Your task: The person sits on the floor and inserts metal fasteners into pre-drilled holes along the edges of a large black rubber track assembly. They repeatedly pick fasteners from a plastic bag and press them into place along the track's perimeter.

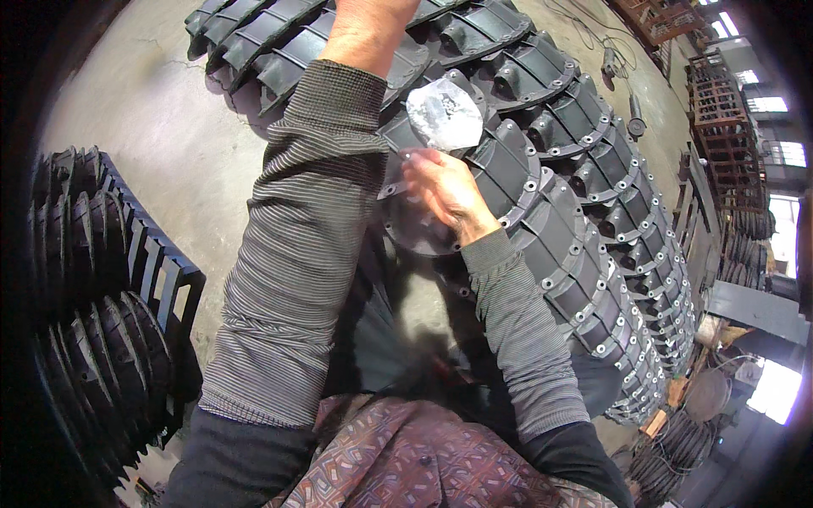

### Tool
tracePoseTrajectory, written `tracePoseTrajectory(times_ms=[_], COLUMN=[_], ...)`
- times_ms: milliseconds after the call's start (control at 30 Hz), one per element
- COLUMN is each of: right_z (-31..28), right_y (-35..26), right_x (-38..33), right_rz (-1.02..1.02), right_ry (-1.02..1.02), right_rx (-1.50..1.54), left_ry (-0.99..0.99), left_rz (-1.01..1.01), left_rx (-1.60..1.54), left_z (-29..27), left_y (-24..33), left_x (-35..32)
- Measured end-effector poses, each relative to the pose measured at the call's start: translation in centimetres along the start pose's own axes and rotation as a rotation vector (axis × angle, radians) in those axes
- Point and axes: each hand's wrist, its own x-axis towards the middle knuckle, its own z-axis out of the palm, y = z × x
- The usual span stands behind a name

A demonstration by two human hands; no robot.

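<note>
My left hand (373,19) reaches far forward over the black ribbed castings, and its fingers lie beyond the upper edge. My right hand (447,190) is closed in a pinch above a black casting (419,222) with bolt lugs along its rim. A small bright spot shows at its fingertips, too small to name. Just beyond the right hand, a whitish, roughly round dish or bag (445,118) rests on the castings, with small dark bits in its middle.
Curving rows of black flanged castings (584,233) stretch from far left to near right. More ribbed castings (106,364) stand at left beside a dark slatted rack (165,275). A cable with a tool (635,118) lies on the concrete floor (127,110). Rusty metal racks (728,127) line the right.
</note>
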Motion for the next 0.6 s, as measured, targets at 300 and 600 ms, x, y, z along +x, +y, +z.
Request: tracePoseTrajectory(times_ms=[300, 600], right_z=[2.1, 2.7], right_y=[1.8, 4.6], right_x=[2.5, 7.4], right_rz=[-0.423, -0.774], right_ry=[0.055, -0.069], right_rx=[-0.910, -1.309], left_ry=[0.102, 0.059], left_rz=[0.073, 0.113], left_rx=[0.087, 0.048], left_z=[-2.1, -1.9], left_y=[0.6, 0.2], left_x=[1.3, 0.9])
